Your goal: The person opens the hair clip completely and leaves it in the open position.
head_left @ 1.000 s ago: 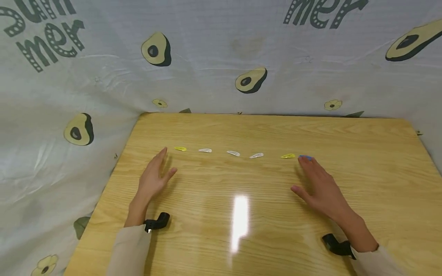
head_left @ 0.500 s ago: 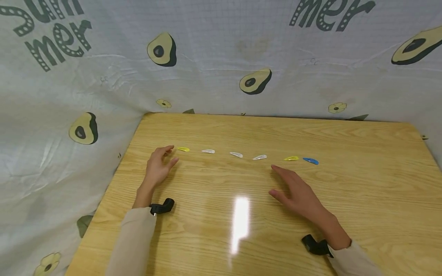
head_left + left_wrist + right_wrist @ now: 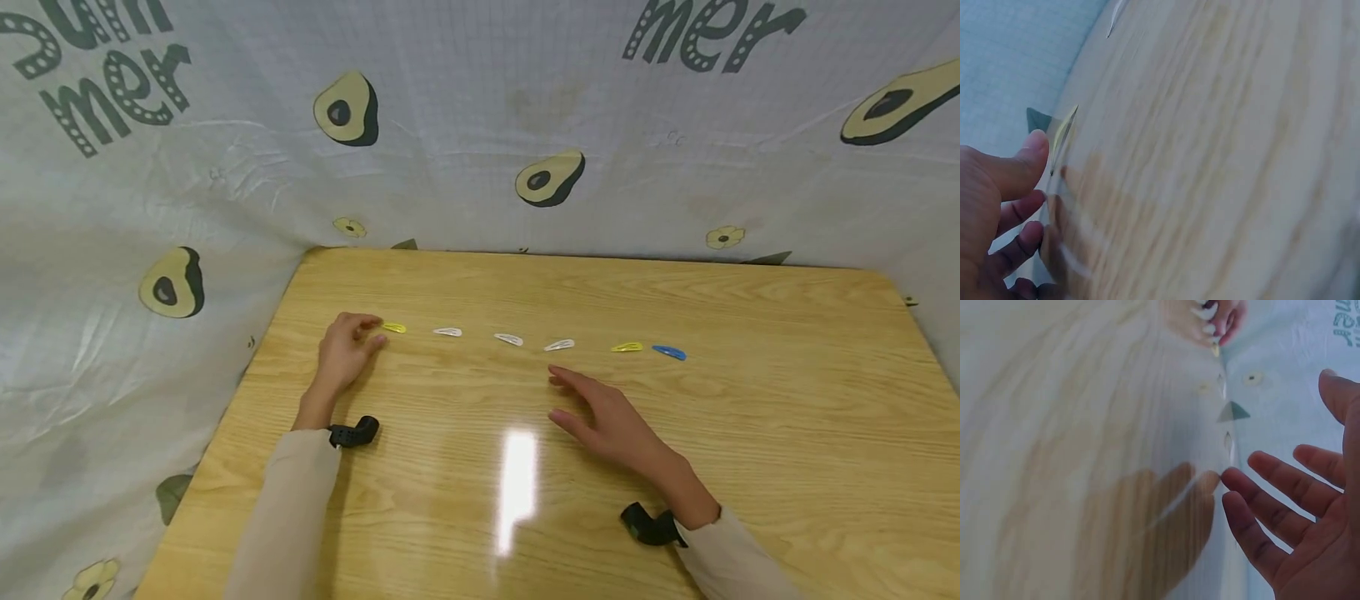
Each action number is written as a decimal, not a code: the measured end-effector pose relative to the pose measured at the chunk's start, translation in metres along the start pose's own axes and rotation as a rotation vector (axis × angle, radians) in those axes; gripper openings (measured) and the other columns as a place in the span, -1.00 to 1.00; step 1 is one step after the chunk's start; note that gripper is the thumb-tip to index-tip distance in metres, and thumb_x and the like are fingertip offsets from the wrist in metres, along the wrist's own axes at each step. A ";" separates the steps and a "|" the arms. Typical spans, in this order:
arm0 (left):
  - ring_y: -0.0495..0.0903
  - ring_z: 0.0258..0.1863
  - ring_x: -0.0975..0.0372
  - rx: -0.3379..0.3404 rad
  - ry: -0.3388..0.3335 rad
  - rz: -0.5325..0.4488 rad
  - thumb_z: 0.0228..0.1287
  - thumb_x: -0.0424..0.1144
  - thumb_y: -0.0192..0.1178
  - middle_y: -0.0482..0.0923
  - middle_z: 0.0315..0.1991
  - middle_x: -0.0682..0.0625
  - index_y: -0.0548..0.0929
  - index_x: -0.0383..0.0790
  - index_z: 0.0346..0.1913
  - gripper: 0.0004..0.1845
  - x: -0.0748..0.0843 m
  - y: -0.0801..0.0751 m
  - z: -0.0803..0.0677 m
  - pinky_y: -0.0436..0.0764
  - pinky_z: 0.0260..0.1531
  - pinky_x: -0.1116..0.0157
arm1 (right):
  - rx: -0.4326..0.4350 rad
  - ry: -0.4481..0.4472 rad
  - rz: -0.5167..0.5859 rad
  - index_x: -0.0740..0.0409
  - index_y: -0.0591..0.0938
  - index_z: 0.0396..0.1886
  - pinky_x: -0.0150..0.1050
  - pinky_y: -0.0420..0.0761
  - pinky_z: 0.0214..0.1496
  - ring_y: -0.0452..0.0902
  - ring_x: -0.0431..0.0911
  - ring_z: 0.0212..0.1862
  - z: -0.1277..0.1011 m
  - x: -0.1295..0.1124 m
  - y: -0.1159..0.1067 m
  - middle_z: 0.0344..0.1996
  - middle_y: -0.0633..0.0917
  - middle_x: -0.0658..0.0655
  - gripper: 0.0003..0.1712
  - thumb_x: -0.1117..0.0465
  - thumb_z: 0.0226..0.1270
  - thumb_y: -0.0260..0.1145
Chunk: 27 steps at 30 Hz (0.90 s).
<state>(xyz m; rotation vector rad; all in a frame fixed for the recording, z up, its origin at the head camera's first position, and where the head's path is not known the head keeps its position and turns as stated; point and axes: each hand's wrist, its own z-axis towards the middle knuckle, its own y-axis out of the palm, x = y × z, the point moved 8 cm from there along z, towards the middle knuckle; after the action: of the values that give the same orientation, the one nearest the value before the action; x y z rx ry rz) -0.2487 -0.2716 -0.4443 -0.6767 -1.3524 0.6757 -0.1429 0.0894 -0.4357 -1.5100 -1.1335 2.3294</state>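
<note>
Our right hand [image 3: 615, 423], spread, drifts inward to three o'clock | our left hand [image 3: 344, 352], thumb and fingers parted, nears the yellow, teardrop-shaped, metal-looking clip [image 3: 394, 328], ten o'clock on the counter [image 3: 787, 375] | focus seemingly shifts there

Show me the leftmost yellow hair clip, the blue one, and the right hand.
Leftmost yellow hair clip [image 3: 395, 328]: head view, middle of its body.
Blue hair clip [image 3: 670, 353]: head view, middle of its body.
Right hand [image 3: 611, 422]: head view, back of the hand.
</note>
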 end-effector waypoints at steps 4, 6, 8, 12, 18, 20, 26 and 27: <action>0.41 -0.26 0.00 -0.034 0.023 0.054 0.25 -0.26 0.28 0.49 -0.15 -0.21 0.63 -0.29 0.01 -0.71 0.003 0.004 0.008 0.37 -0.24 0.05 | -0.015 -0.008 0.050 0.22 0.35 0.37 -0.03 0.50 0.06 0.54 -0.02 0.07 0.006 -0.006 0.006 0.10 0.59 0.14 -0.37 0.10 0.38 0.26; 0.38 -0.34 0.04 -0.047 0.025 0.076 0.25 -0.26 0.28 0.48 -0.22 -0.18 0.63 -0.27 -0.02 -0.73 0.004 0.005 0.011 0.35 -0.32 0.11 | -0.032 -0.002 0.058 0.21 0.37 0.35 -0.07 0.51 0.06 0.54 -0.05 0.07 0.009 -0.007 0.011 0.11 0.59 0.12 -0.39 0.07 0.39 0.25; 0.35 -0.41 0.05 -0.054 0.014 0.087 0.24 -0.27 0.29 0.47 -0.29 -0.16 0.64 -0.27 -0.05 -0.76 0.004 0.005 0.015 0.32 -0.40 0.15 | -0.051 0.005 0.068 0.19 0.40 0.33 -0.09 0.51 0.07 0.54 -0.07 0.07 0.011 -0.009 0.015 0.12 0.59 0.11 -0.40 0.05 0.39 0.24; 0.35 -0.44 0.08 -0.078 -0.024 0.109 0.23 -0.26 0.30 0.45 -0.35 -0.11 0.64 -0.24 -0.12 -0.81 -0.001 0.005 0.020 0.30 -0.42 0.19 | -0.075 0.011 0.080 0.20 0.43 0.31 -0.10 0.51 0.06 0.54 -0.08 0.08 0.016 -0.012 0.023 0.13 0.58 0.11 -0.42 0.01 0.41 0.22; 0.41 -0.38 0.06 -0.104 -0.048 0.112 0.24 -0.25 0.30 0.47 -0.34 -0.12 0.63 -0.27 -0.23 -0.85 -0.004 0.004 0.021 0.34 -0.36 0.16 | -0.085 0.012 0.086 0.22 0.45 0.29 -0.12 0.54 0.02 0.57 -0.08 0.04 0.028 -0.016 0.029 0.10 0.60 0.12 -0.43 -0.02 0.42 0.19; 0.42 -0.36 0.06 -0.112 -0.052 0.099 0.24 -0.25 0.30 0.47 -0.33 -0.13 0.63 -0.29 -0.25 -0.85 -0.004 0.004 0.020 0.35 -0.33 0.15 | -0.085 0.017 0.096 0.23 0.46 0.27 -0.14 0.55 0.00 0.58 -0.09 0.01 0.031 -0.017 0.031 0.06 0.62 0.12 -0.43 -0.01 0.42 0.19; 0.45 -0.37 0.08 -0.148 -0.055 0.047 0.23 -0.27 0.31 0.53 -0.34 -0.13 0.64 -0.34 -0.28 -0.84 0.001 0.004 0.014 0.37 -0.30 0.19 | -0.065 0.022 0.111 0.27 0.46 0.26 -0.19 0.59 -0.09 0.61 -0.15 -0.10 0.040 -0.019 0.034 -0.03 0.66 0.14 -0.45 0.02 0.43 0.18; 0.45 -0.38 0.09 -0.155 -0.055 0.035 0.23 -0.27 0.30 0.54 -0.35 -0.13 0.64 -0.33 -0.28 -0.84 0.002 0.004 0.012 0.38 -0.31 0.20 | -0.060 0.019 0.108 0.28 0.46 0.26 -0.20 0.59 -0.09 0.61 -0.15 -0.12 0.042 -0.019 0.035 -0.05 0.66 0.14 -0.46 0.03 0.43 0.18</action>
<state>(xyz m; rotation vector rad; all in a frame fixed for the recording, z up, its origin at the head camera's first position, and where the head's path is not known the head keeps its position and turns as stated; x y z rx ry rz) -0.2608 -0.2669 -0.4455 -0.8127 -1.4573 0.6255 -0.1590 0.0341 -0.4358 -1.6499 -1.1548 2.3636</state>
